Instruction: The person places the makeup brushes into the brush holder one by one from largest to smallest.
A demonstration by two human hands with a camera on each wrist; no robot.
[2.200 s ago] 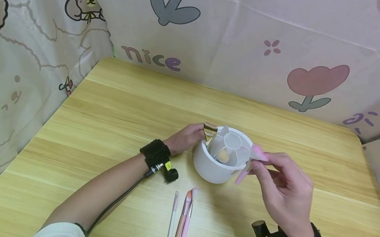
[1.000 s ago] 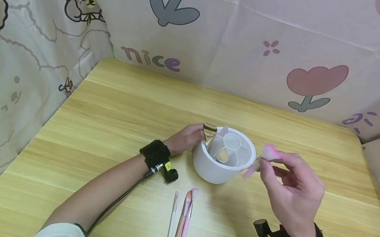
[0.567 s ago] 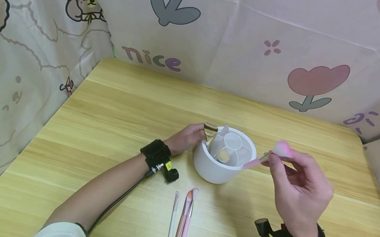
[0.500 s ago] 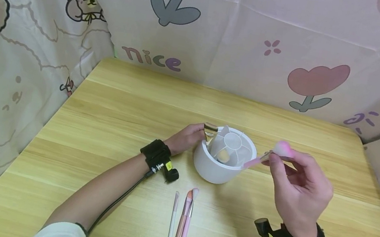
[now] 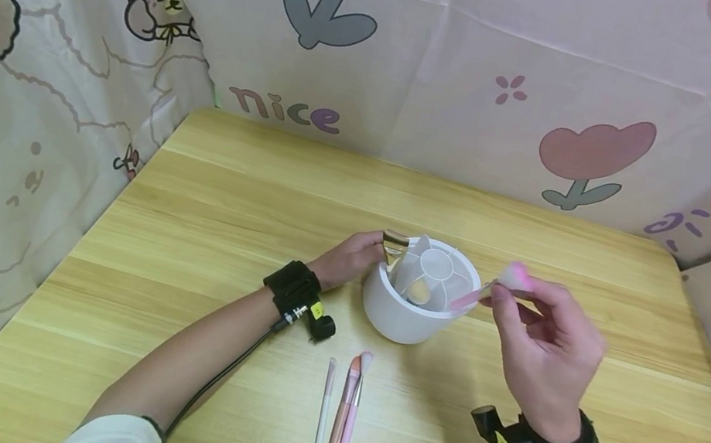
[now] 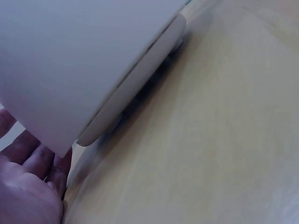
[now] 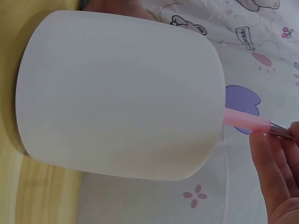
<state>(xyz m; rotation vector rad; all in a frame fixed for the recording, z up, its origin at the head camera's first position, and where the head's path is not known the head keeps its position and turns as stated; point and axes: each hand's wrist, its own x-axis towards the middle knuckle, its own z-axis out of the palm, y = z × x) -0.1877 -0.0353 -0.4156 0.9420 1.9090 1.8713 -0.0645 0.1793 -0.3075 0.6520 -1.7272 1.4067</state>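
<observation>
A white round makeup brush holder [image 5: 398, 323] with a clear divided insert stands on the table. My left hand [image 5: 346, 259] holds its left side; in the left wrist view its bent fingers [image 6: 39, 161] lie against the wall, partly hidden behind it. Between thumb and fingers, my right hand [image 5: 550, 344] pinches a makeup brush [image 5: 465, 299] with pink-and-white bristles. Its pink handle slants down over the holder's right rim, with the bristles up and to the right. Inside the holder are a beige-headed brush [image 5: 418, 291] and a brown-and-gold brush [image 5: 395, 239] at the left rim.
In front of the holder, a white-handled brush [image 5: 325, 408], a brush with orange bristles [image 5: 342, 411] and a pink brush with white bristles [image 5: 350, 420] lie on the wooden table [image 5: 249, 180]. A printed curtain [image 5: 458, 113] hangs behind the table.
My right hand drew away to the right with the brush and tilted it, handle toward the holder. Since half a second ago it has come back left, handle over the rim. My left hand has stayed put.
</observation>
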